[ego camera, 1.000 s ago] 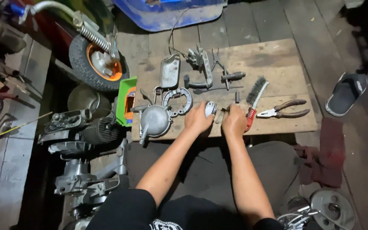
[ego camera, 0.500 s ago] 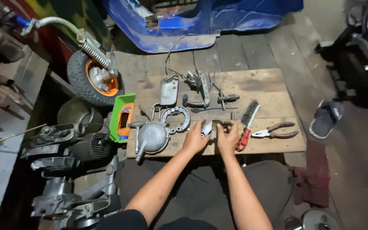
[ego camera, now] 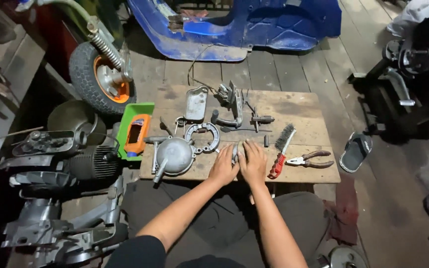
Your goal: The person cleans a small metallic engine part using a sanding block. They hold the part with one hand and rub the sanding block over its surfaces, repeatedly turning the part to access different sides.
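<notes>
A small metal part (ego camera: 235,151) is clasped between the left hand (ego camera: 224,167) and right hand (ego camera: 253,163) on the bench (ego camera: 304,111). Should either grip slacken, the part may be dropped against the wire brush (ego camera: 280,155) nearby.

wire brush (ego camera: 283,145) | pliers (ego camera: 308,159) | sandal (ego camera: 356,151) | orange-rimmed wheel (ego camera: 103,79) | blue scooter body (ego camera: 254,25)

Single head-worn view; looks steeply down and forward from above the wooden surface (ego camera: 294,106); mid-range, both forearms in frame; blue scooter body (ego camera: 254,25) at top edge.
</notes>
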